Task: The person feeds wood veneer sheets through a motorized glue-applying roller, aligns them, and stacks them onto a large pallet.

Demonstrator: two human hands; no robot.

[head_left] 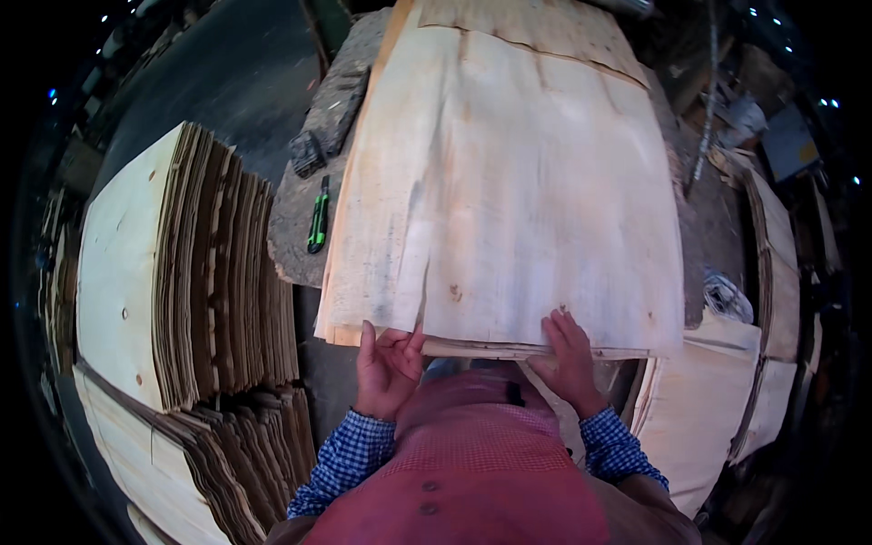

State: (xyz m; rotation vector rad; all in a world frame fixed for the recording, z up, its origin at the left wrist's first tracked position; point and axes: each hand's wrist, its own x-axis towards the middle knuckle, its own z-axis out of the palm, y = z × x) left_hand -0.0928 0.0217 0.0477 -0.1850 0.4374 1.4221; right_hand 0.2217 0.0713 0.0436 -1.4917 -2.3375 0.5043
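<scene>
A pale wood veneer sheet (545,200) lies on top of a stack in front of me, with a long split running up from its near edge. My left hand (389,368) is turned palm up at that edge, its thumb spread and its fingers loosely bent. Its fingertips touch or nearly touch the lower end of the split. Further right, my right hand (570,359) rests its fingers flat on the sheet's near edge, the thumb spread to the side. Neither hand visibly grips anything.
A green and black utility knife (318,216) lies on the worn bench (295,204) left of the sheets, near a dark block (307,154). Tall veneer stacks (127,282) stand at the left. More veneer sheets (699,400) are at the right, beside a crumpled plastic bundle (727,295).
</scene>
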